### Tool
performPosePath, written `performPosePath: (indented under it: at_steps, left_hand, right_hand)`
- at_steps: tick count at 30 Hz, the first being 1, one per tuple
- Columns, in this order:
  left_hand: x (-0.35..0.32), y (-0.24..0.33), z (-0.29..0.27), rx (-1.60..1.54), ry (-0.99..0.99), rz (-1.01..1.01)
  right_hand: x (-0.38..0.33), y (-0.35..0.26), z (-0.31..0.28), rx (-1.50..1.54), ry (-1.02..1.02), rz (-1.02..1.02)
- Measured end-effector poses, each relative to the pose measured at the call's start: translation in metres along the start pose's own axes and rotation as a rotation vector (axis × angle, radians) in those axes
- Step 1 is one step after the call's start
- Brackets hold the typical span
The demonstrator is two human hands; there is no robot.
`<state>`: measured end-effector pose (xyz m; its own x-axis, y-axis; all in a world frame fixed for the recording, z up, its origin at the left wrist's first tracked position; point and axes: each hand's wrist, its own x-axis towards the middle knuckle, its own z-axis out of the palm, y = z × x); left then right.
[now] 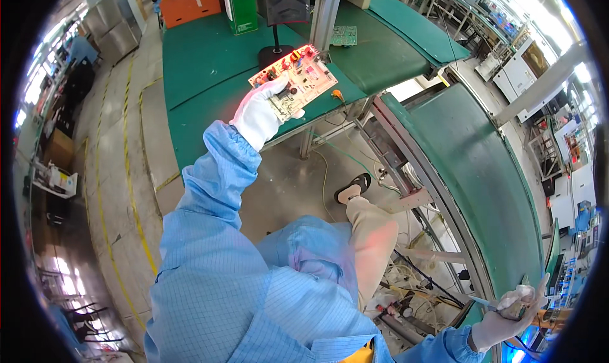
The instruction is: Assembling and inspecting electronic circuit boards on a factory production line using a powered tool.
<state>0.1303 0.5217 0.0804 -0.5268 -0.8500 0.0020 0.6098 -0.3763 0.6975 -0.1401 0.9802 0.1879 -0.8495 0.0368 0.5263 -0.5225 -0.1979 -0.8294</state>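
Note:
My left hand (pixel 257 117), in a white glove, is closed on the near left edge of a circuit board (pixel 314 82). The board is held tilted above the green table (pixel 209 90), its component side showing, with red light over its upper part. Just beyond it, a dark scanner-like device (pixel 287 6) stands on a black round base. At the lower right, my gloved right hand (pixel 501 322) reaches out beside the green conveyor belt. Its fingers are bent around something small and pale with greenish edges, too unclear to name; one finger sticks out.
Another green circuit board (pixel 344 35) lies on the belt surface behind the metal post (pixel 325 14). A green box (pixel 240 7) and an orange bin (pixel 190 9) stand at the back left. The curved conveyor (pixel 482 172) runs along my right, with cables (pixel 412 280) below it.

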Motion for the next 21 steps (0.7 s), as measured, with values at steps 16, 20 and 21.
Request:
performPosePath:
  at_steps: [16,20,21]
  left_hand:
    - [0.005,0.013,-0.002,-0.06,0.123,0.103]
    - [0.003,0.024,0.008,-0.077,0.197,0.176]
    - [0.004,0.025,0.008,-0.075,0.195,0.179]
  right_hand:
    - [-0.001,-0.003,0.004,-0.125,0.029,-0.033]
    - [0.003,0.002,0.0,-0.045,-0.037,0.017]
    - [0.006,0.013,-0.003,-0.349,-0.041,-0.343]
